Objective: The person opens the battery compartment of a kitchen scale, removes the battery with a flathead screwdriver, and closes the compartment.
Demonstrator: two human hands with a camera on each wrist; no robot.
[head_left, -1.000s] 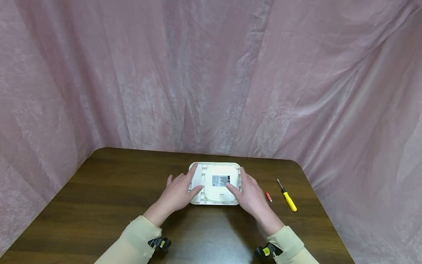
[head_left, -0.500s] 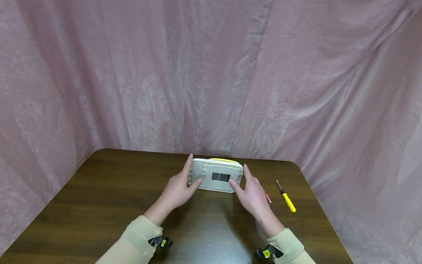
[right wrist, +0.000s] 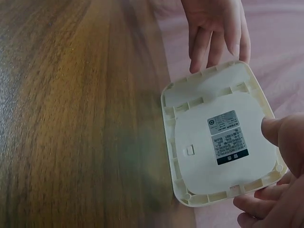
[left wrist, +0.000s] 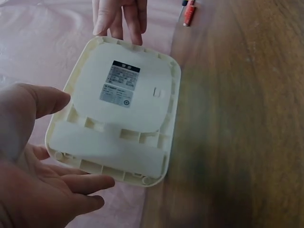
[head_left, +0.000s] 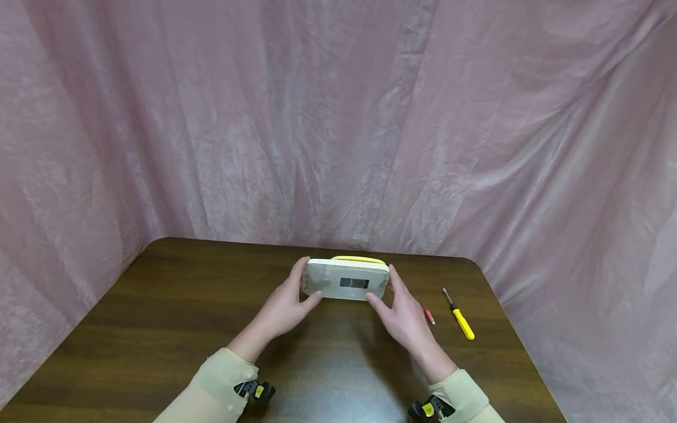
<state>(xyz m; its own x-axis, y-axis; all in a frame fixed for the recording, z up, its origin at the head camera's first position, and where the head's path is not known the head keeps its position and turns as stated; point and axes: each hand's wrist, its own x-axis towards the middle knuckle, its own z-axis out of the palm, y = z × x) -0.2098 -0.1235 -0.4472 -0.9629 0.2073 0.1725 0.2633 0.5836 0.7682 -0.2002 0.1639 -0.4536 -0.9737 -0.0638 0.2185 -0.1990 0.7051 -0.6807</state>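
Both hands hold a white plastic device (head_left: 338, 281) by its two short ends, tilted steeply up with its underside facing me. A printed label (left wrist: 119, 83) sits on that underside, ringed by a ribbed rim. In the head view a strip of a yellow part (head_left: 358, 259) shows behind the upper edge; the rest of that side is hidden. My left hand (head_left: 284, 304) grips the left end, thumb toward me and fingers behind. The right hand (head_left: 402, 311) holds the right end the same way, with its thumb near the label, as the right wrist view (right wrist: 285, 161) also shows.
On the brown wooden table (head_left: 174, 317), right of the right hand, lies a small red battery (head_left: 429, 316). Further right is a screwdriver (head_left: 461, 320) with a yellow handle, its tip pointing away. A pink curtain (head_left: 338, 129) hangs behind the table.
The device lay underside up between my hands; both hands have tilted it steeply, so the yellow part shows behind its top edge. The screwdriver and battery have stayed put.
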